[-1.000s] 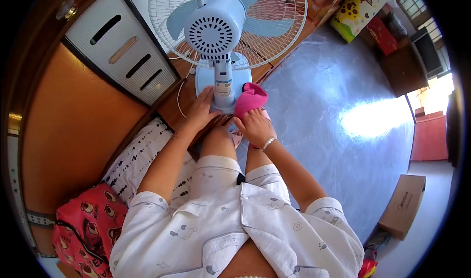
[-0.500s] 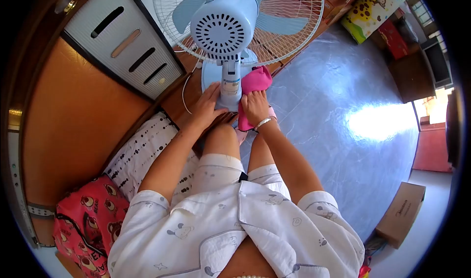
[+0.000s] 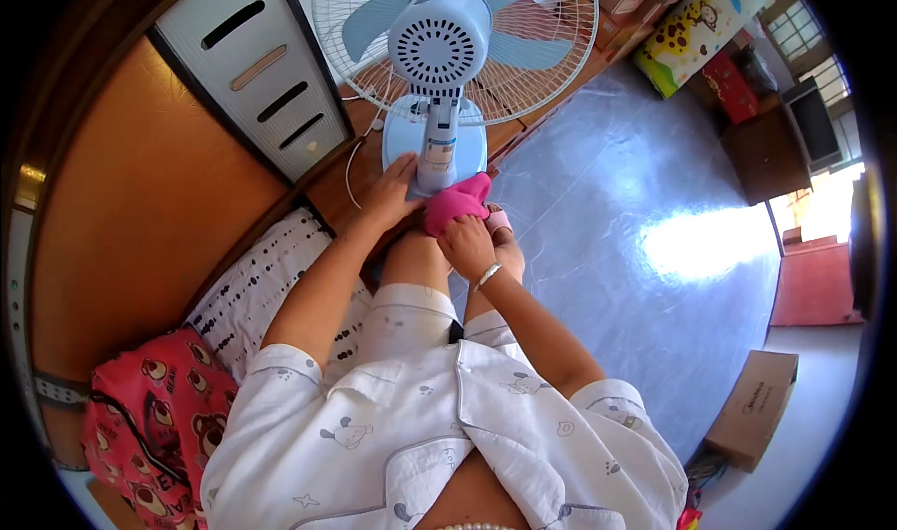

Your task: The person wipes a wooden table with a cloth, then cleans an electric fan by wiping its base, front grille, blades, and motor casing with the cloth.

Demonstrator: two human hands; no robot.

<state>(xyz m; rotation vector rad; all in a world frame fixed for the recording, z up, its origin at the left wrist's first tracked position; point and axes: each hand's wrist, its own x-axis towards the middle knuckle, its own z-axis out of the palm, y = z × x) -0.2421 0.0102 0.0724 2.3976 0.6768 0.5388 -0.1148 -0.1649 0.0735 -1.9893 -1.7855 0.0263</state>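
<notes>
A light-blue electric fan (image 3: 441,49) stands with its motor housing towards me and its wire cage facing away. My left hand (image 3: 390,196) lies against the near left side of the fan base (image 3: 397,137), fingers stretched out and the thumb apart. In my right hand (image 3: 467,245) a bright pink cloth (image 3: 458,201) is bunched up, its loose end pressed at the near edge of the base. The fingers of that hand are curled into the cloth, just above my knees.
A white cord (image 3: 353,170) runs down beside the fan. On the left are a slotted white panel (image 3: 266,72), a spotted white cushion (image 3: 266,282) and a red printed bag (image 3: 154,408). A cardboard box (image 3: 755,408) lies at the right on the grey floor (image 3: 598,250).
My right hand has drawn the pink cloth towards me and left, from the right side of the base to its near edge. My left hand stays at the base.
</notes>
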